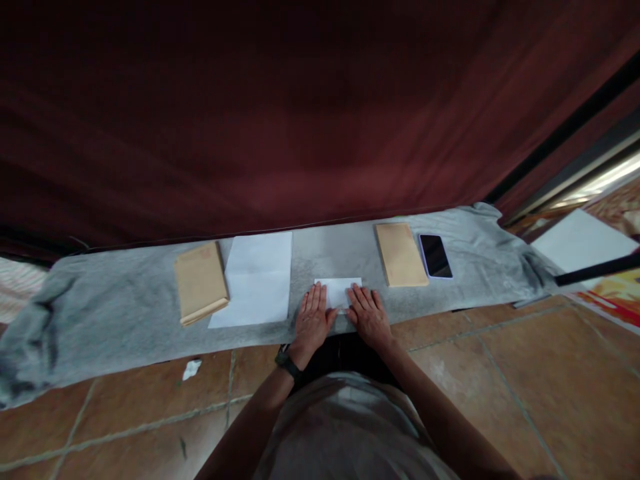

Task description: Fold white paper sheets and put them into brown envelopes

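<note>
A small white sheet of paper (pixel 339 288), apparently folded, lies on the grey cloth right in front of me. My left hand (pixel 313 315) rests flat on its left side, fingers stretched out. On the right side of the paper, my right hand (pixel 369 313) lies flat as well, with its fingers extended. Both thumbs point inward over the paper's near part. Larger white sheets (pixel 260 280) lie to the left, partly beside a stack of brown envelopes (pixel 201 279). To the right is another brown envelope stack (pixel 401 255).
A phone (pixel 436 256) with a dark screen lies right of the right-hand envelopes. The grey cloth (pixel 125 293) covers a long narrow surface. Behind it hangs a dark red curtain (pixel 300 147). A crumpled white scrap (pixel 191 369) is on the tiled floor (pixel 480 380).
</note>
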{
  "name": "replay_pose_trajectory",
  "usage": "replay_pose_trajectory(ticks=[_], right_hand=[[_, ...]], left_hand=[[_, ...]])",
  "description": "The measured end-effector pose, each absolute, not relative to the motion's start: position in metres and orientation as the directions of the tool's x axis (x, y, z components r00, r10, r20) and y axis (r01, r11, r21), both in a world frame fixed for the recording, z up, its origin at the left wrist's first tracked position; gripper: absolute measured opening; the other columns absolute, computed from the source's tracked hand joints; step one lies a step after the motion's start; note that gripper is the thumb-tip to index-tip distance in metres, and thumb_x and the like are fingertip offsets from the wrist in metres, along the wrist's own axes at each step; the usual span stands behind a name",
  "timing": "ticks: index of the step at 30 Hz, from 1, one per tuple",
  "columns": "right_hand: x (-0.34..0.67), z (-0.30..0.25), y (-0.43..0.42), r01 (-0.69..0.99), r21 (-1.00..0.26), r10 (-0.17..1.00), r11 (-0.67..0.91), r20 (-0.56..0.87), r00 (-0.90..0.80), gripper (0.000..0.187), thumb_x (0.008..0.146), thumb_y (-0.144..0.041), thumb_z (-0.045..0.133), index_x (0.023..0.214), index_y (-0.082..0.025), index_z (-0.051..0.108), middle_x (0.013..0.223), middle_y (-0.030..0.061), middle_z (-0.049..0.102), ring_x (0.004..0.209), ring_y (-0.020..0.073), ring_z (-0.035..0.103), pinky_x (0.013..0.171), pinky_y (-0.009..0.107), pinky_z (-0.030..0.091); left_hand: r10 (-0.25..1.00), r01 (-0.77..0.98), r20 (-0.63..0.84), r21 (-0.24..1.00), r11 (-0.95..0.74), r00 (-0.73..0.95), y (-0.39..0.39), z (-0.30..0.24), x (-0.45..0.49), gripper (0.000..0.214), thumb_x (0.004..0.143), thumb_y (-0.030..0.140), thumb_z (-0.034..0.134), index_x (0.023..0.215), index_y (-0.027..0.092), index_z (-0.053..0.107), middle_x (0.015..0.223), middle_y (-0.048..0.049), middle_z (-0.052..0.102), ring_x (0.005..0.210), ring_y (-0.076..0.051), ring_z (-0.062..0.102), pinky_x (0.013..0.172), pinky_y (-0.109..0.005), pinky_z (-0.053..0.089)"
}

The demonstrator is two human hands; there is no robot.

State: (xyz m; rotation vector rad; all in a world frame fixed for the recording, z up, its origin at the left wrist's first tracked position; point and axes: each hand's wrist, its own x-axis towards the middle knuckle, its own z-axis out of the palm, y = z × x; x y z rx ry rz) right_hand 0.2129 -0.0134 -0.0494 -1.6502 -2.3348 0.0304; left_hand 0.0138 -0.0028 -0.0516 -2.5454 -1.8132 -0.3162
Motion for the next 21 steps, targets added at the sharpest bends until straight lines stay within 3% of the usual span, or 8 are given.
replay_pose_trajectory(ticks=[8, 15, 21], right_hand=[[0.219, -0.056, -0.014, 0.917, -0.154, 0.916, 0.368, 0.230, -0.329, 0.057, 0.105, -0.041, 0.039, 0.155, -0.015, 0.035, 0.158, 0.0128, 0.039, 0.144, 0.0301, 0.038, 0.119, 0.051, 0.023], [0.219, -0.060, -0.015, 0.917, -0.138, 0.908, 0.375, 0.254, -0.334, 0.057, 0.105, -0.040, 0.039, 0.154, -0.013, 0.037, 0.159, 0.0142, 0.037, 0.143, 0.0321, 0.039, 0.119, 0.053, 0.023], [0.206, -0.057, -0.016, 0.916, -0.185, 0.910, 0.357, 0.288, -0.297, 0.053, 0.106, -0.034, 0.034, 0.153, -0.013, 0.038, 0.157, 0.0163, 0.041, 0.145, 0.0312, 0.037, 0.120, 0.059, 0.017]], left_hand=[[0.935, 0.936, 0.146, 0.098, -0.338, 0.323, -0.007, -0.047, 0.004, 0.071, 0.102, 0.050, 0.036, 0.156, 0.006, 0.027, 0.161, -0.0189, 0.033, 0.151, -0.029, 0.027, 0.122, -0.047, 0.029], [0.861, 0.862, 0.115, 0.054, -0.504, 0.496, -0.017, -0.041, -0.011, 0.068, 0.100, 0.054, 0.041, 0.158, 0.020, 0.027, 0.164, -0.0109, 0.028, 0.153, -0.026, 0.022, 0.125, -0.049, 0.020], [0.859, 0.859, 0.073, 0.050, -0.510, 0.506, -0.021, -0.036, -0.011, 0.073, 0.099, 0.058, 0.042, 0.157, 0.016, 0.029, 0.165, -0.0155, 0.026, 0.154, -0.027, 0.018, 0.125, -0.050, 0.015]])
